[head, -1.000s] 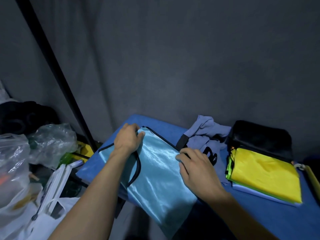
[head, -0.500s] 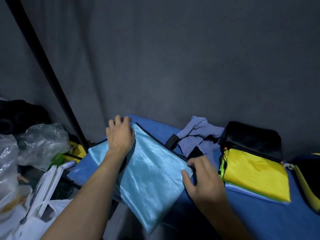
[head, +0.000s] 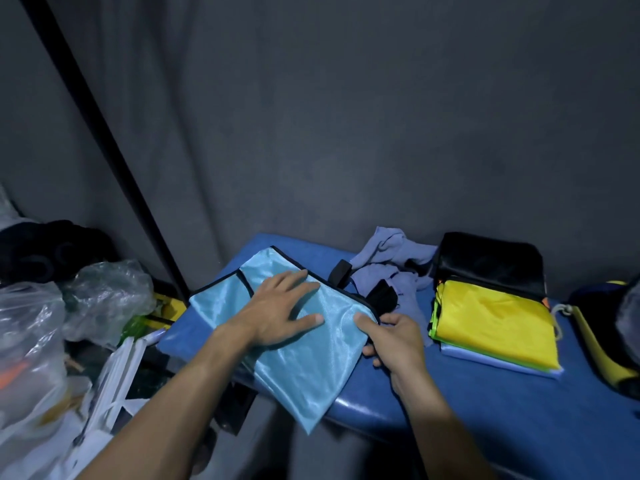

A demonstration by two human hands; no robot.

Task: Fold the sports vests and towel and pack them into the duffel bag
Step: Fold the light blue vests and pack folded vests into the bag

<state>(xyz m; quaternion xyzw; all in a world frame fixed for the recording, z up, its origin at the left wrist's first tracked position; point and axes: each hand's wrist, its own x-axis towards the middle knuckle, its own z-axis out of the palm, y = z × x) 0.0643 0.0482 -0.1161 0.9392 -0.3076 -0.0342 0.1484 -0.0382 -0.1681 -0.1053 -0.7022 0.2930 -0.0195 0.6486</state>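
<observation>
A light blue sports vest (head: 304,362) with black trim lies on the blue table (head: 485,410), its near corner hanging over the front edge. My left hand (head: 280,313) rests flat on its middle, fingers spread. At the vest's right edge my right hand (head: 391,337) pinches the fabric. A stack of folded vests, yellow on top (head: 495,323), lies to the right. A crumpled purple-grey towel (head: 391,265) sits behind, near the wall. A black bag (head: 491,261) stands behind the stack.
Plastic bags (head: 104,299) and white clutter (head: 114,386) crowd the floor to the left. A black pole (head: 114,161) leans along the grey curtain. A yellow and dark bag (head: 602,341) sits at the table's far right edge.
My left hand slid from the vest's far left corner to its middle and now lies flat. My right hand moved onto the vest's right edge and pinched it.
</observation>
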